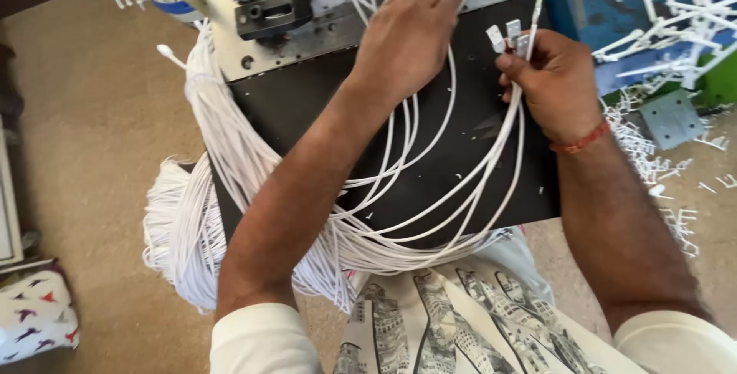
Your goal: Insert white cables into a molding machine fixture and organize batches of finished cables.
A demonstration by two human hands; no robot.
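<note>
White cables [430, 213] lie in long loops across a black work plate [307, 105], thin, round and smooth, many of them running side by side and sagging off the plate's near edge toward the person's lap. A much thicker bundle of the same white cable [192, 213] hangs over the plate's left edge, packed so close that single strands are hard to tell apart. Several of the looped cables rise to the right hand [556, 86], whose fingers are curled tight around a small bunch of them; their ends stick up above the fist, each tipped with a small flat white connector [513, 34] (three or four, the count is not sure). A red thread band [581, 141] sits on that wrist. The left hand [407, 36] reaches forward over the plate to the grey metal fixture [307, 17] at its far side, fingers bent down and bunched at the fixture's edge; whether they pinch a cable end there cannot be told, since the knuckles hide the fingertips. A few cables pass under this hand and wrist. A black clamp block [272, 14] sits on the fixture to the left of the hand. White plastic offcuts [660, 28] lie scattered on the blue and tan surface to the right, well apart from both hands.
</note>
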